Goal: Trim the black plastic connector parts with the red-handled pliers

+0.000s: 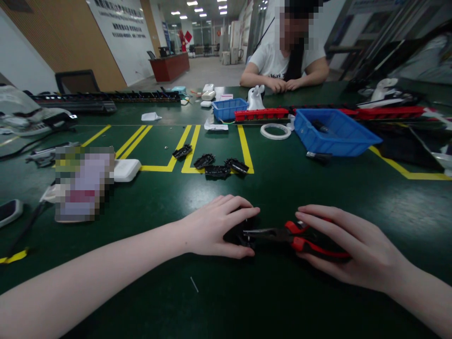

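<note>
My left hand [219, 229] is closed around a small black part [237, 233] on the green table, thumb on the near side and fingers on the far side. Much of that part is hidden by the hand. In my right hand [363, 252] is a pair of red-handled needle-nose pliers [299, 244], held low over the tabletop. Their long jaws point left and reach the black part, by a thin metal piece; whether they grip it I cannot tell. Farther off lie several similar black parts [217, 171], grouped on the yellow tape lines.
A blue bin [332, 136] stands at the right, near a roll of white tape [275, 132]. At the left lie a blurred-out phone [84, 186] and a white case [126, 170]. Behind is a smaller blue bin [229, 109]. A person [282, 66] sits across the table [158, 301].
</note>
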`<control>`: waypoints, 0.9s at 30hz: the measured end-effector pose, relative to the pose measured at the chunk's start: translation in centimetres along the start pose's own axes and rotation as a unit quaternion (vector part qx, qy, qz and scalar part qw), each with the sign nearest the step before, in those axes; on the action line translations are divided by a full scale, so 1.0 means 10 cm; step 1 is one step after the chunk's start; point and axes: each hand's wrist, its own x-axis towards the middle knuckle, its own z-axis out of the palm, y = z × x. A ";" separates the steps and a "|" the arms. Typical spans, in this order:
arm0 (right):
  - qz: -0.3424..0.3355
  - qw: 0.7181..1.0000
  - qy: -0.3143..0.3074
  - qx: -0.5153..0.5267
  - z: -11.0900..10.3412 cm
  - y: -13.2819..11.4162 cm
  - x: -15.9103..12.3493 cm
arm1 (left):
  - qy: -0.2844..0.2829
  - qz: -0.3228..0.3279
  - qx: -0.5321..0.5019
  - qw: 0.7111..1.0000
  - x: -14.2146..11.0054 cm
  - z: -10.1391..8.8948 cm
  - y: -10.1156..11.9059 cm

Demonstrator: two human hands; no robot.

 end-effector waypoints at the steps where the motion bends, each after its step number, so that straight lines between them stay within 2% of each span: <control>1: 0.000 1.000 0.000 0.002 0.00 0.00 0.00 | 0.001 0.002 0.001 1.000 0.00 0.00 0.00; 11: -0.026 0.999 -0.018 -0.019 -0.01 0.03 -0.01 | 0.004 0.006 0.011 1.000 0.00 0.01 -0.01; 19: 0.006 1.000 -0.003 0.004 0.01 -0.01 -0.03 | -0.012 -0.009 0.004 1.000 0.01 -0.02 0.00; 27: -0.012 1.000 -0.014 -0.006 0.00 0.04 -0.03 | -0.006 -0.002 0.001 1.000 0.00 0.00 -0.04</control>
